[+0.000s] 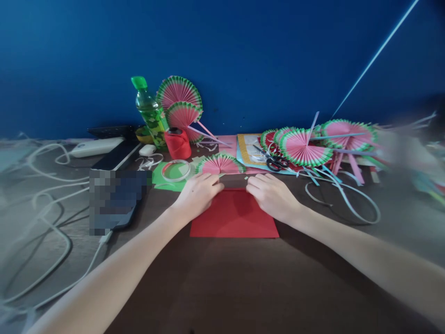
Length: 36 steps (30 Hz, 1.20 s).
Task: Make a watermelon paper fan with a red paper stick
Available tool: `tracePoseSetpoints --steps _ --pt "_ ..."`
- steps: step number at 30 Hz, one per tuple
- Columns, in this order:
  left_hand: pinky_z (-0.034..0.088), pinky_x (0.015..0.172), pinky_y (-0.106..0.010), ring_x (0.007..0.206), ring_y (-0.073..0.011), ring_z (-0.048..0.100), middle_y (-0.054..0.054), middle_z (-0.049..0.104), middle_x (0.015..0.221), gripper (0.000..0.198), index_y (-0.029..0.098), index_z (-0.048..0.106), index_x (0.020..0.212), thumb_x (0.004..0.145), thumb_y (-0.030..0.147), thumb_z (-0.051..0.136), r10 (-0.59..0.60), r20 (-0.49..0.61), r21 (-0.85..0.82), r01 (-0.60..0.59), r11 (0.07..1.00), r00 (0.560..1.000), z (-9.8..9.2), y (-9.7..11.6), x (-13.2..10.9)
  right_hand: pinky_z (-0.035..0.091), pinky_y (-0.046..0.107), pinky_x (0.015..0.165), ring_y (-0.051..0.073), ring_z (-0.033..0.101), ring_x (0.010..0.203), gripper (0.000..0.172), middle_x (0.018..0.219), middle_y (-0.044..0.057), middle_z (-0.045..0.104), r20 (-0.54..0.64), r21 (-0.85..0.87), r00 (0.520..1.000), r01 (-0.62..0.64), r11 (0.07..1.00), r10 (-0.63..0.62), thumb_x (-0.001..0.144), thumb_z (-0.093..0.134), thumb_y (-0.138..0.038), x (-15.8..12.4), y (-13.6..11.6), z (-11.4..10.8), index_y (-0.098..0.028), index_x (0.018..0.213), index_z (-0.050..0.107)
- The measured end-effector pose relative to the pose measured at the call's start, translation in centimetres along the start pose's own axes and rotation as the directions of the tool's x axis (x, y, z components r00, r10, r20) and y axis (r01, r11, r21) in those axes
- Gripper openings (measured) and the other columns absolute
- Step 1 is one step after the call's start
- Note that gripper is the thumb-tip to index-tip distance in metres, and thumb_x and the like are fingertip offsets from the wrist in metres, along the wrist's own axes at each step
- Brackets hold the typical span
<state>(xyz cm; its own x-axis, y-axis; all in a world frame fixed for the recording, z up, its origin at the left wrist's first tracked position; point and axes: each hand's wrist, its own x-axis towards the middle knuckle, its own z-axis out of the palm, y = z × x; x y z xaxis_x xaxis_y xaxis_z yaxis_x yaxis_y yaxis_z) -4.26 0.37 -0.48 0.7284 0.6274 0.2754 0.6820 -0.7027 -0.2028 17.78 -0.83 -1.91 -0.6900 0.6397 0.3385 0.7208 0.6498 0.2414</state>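
A red sheet of paper lies flat on the dark table in front of me. My left hand rests on its far left corner, fingers curled and pinched on the paper's top edge. My right hand sits on the far right corner, its fingers also bent and pressed on that edge. Just beyond the hands lies a pink-and-green folded paper fan shaped like a watermelon slice.
Several more watermelon fans and paper strips lie at the right, with black scissors. A green bottle, red ribbon spool, tape roll and two fans stand behind. A phone and white cables cover the left.
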Motion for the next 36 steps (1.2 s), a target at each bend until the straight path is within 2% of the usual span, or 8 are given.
tracePoseSetpoints --steps 4,8,13,17,21,25,29,36 --pt "0.041 0.055 -0.029 0.064 -0.0170 0.056 -0.007 0.059 0.081 0.026 0.015 0.061 0.084 0.078 0.001 0.040 -0.061 0.100 0.099 0.051 0.994 0.993 -0.7 1.4 0.0 0.036 0.029 0.066 0.018 0.049 0.075 0.027 0.080 0.008 0.059 0.056 -0.011 0.997 -0.053 0.999 0.053 0.077 0.039 0.003 -0.2 -1.0 -0.7 -0.014 0.074 0.061" --pt "0.043 0.054 -0.029 0.068 -0.0196 0.058 -0.008 0.059 0.084 0.027 0.014 0.060 0.088 0.078 0.001 0.038 -0.146 0.144 0.142 0.126 0.982 0.979 -0.7 2.1 0.0 0.038 0.028 0.063 0.016 0.051 0.071 0.022 0.083 0.007 0.059 0.123 0.029 0.985 -0.124 0.992 0.119 0.075 0.044 0.001 -0.2 -1.3 -1.0 -0.014 0.077 0.060" --pt "0.046 0.066 -0.029 0.080 -0.0182 0.058 -0.006 0.059 0.087 0.017 0.016 0.058 0.089 0.084 0.011 0.043 -0.208 0.082 -0.133 0.217 0.967 0.975 0.4 0.6 -0.2 0.041 0.028 0.069 0.017 0.056 0.080 0.018 0.086 0.006 0.061 0.056 0.264 0.973 -0.230 0.937 0.223 0.081 0.045 -0.006 -0.1 -0.1 -0.2 -0.015 0.080 0.060" --pt "0.046 0.071 -0.028 0.078 -0.0144 0.057 -0.003 0.057 0.089 0.007 0.017 0.056 0.087 0.082 0.017 0.051 -0.303 0.057 -0.392 0.300 0.870 0.951 1.0 -0.5 -0.1 0.044 0.027 0.070 0.014 0.056 0.077 0.012 0.084 0.003 0.060 0.061 0.554 0.947 -0.294 0.779 0.314 0.079 0.052 -0.008 0.0 1.0 0.7 -0.017 0.078 0.060" --pt "0.046 0.073 -0.030 0.078 -0.0147 0.056 -0.002 0.058 0.085 0.009 0.017 0.057 0.084 0.081 0.012 0.050 -0.290 0.114 -0.492 0.308 0.815 0.950 1.0 -0.8 0.2 0.043 0.026 0.063 0.011 0.052 0.066 0.008 0.078 0.002 0.057 0.120 0.637 0.918 -0.363 0.680 0.378 0.075 0.059 -0.009 0.1 1.4 1.2 -0.017 0.077 0.059" --pt "0.046 0.075 -0.030 0.080 -0.0142 0.056 -0.003 0.058 0.086 0.015 0.016 0.056 0.087 0.081 0.007 0.046 -0.263 0.100 -0.522 0.276 0.807 0.959 1.2 -0.8 0.1 0.042 0.029 0.069 0.015 0.051 0.073 0.008 0.075 0.002 0.058 0.117 0.589 0.923 -0.361 0.723 0.366 0.074 0.061 -0.009 0.3 1.5 1.1 -0.017 0.076 0.059" --pt "0.047 0.077 -0.030 0.084 -0.0152 0.056 -0.005 0.056 0.088 0.015 0.014 0.055 0.090 0.082 0.008 0.044 -0.220 0.034 -0.460 0.211 0.862 0.975 1.6 -0.7 -0.2 0.041 0.030 0.074 0.017 0.051 0.080 0.008 0.078 0.003 0.059 0.094 0.525 0.940 -0.327 0.786 0.329 0.075 0.060 -0.009 0.4 1.3 0.9 -0.017 0.075 0.059" --pt "0.047 0.067 -0.028 0.082 -0.0184 0.054 -0.007 0.056 0.085 0.020 0.013 0.057 0.087 0.081 0.005 0.040 -0.072 -0.027 -0.075 0.070 0.995 0.997 1.2 -0.1 -0.2 0.035 0.028 0.069 0.018 0.051 0.078 0.020 0.080 0.006 0.059 -0.065 0.136 0.985 -0.149 0.979 0.159 0.078 0.045 0.000 -0.1 -0.2 0.1 -0.014 0.076 0.058"
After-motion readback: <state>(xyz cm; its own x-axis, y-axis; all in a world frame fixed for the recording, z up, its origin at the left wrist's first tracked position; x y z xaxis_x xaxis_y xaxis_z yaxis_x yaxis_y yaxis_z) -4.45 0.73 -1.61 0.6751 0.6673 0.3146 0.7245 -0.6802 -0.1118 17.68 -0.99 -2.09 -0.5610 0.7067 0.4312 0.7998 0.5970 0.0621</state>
